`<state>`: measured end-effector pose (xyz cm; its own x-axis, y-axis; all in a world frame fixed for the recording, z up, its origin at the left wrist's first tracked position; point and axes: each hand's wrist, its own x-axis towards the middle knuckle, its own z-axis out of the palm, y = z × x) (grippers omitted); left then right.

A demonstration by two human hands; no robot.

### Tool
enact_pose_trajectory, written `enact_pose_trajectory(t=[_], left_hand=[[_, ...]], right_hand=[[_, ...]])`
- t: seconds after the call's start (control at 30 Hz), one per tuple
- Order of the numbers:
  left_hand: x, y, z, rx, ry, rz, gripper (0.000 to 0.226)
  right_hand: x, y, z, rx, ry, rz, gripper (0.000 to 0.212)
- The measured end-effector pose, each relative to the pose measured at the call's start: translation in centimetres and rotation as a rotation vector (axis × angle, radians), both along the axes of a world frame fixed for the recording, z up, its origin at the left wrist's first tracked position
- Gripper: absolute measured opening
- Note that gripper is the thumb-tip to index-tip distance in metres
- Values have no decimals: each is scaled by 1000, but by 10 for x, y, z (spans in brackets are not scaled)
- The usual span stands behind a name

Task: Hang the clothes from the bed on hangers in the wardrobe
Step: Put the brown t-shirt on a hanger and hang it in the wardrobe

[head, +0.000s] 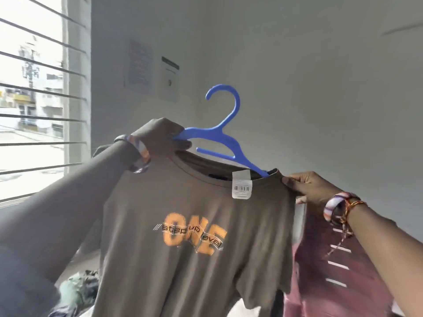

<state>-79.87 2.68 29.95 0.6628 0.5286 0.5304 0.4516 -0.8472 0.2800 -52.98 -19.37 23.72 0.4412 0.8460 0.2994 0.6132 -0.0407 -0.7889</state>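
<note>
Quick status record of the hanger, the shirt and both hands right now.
hanger: blue hanger, tilted, its right arm tucked inside the collar, its left arm outside
shirt: brown T-shirt, orange print, barcode tag at the collar
left hand: grips the hanger's left arm
right hand: pinches the shirt's right shoulder
step: hanger only half inserted

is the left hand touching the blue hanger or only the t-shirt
Touching. The head view shows the left hand gripping the blue hanger by its left arm, fingers curled round the plastic just above the brown t-shirt collar.
</note>
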Motion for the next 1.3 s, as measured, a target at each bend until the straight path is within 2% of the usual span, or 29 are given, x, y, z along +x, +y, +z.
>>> enact_pose_trajectory(t=[0.07, 0.1, 0.2, 0.37, 0.47, 0.57, 0.63, 0.7, 0.77, 0.8, 0.9, 0.93, 1.0, 1.03, 1.07, 1.13, 1.17, 1.23, 1.3], left_hand=[[18, -14, 4, 5, -36, -73, 18], [26, -32, 7, -9, -43, -101, 19], [51, -95, 12, -1, -92, -303, 19], [84, -214, 6, 30, -163, -528, 12], [99, -273, 8, -6, -232, -643, 15], [116, -337, 9, -41, -231, -805, 16], [130, -386, 6, -52, -211, -904, 16], [146, -436, 5, -47, -210, -995, 16], [158, -486, 5, -37, -201, -1088, 17], [164, -510, 5, -47, -195, -1139, 17], [181, -575, 5, -105, -206, -1305, 17], [187, -595, 4, -126, -219, -1365, 19], [200, -633, 2, -179, -217, -1509, 28], [205, -653, 1, -198, -207, -1579, 31], [213, -671, -1, -203, -195, -1644, 34], [231, -709, -6, -185, -158, -1741, 33], [241, -727, -10, -173, -124, -1767, 34], [265, -765, -22, -124, -26, -1809, 22], [291, -811, -37, -151, 57, -1875, 11]], right_hand=[[10, -38, 7, 53, -15, -111, 84], [8, -55, 12, 89, -52, -164, 82], [-4, -107, 29, 179, -212, -321, 39], [-36, -212, 53, 270, -285, -430, 35], [-37, -311, 44, 152, -325, -572, 44], [-44, -406, 31, -29, -405, -710, 21], [-61, -451, 35, -103, -477, -784, 20], [-77, -490, 42, -99, -543, -827, 20], [-91, -531, 47, -42, -511, -866, 5], [-100, -552, 49, 7, -481, -878, 10], [-122, -628, 54, -2, -378, -1010, 55], [-131, -656, 55, -74, -365, -1084, 60], [-149, -714, 48, -236, -386, -1201, 32], [-160, -741, 41, -238, -386, -1274, 39], [-169, -765, 34, -221, -368, -1354, 59], [-185, -814, 19, -76, -369, -1487, 81], [-192, -839, 13, -33, -378, -1526, 80], [-209, -879, 4, 3, -368, -1606, 57], [-221, -917, -2, -17, -349, -1634, 45]])
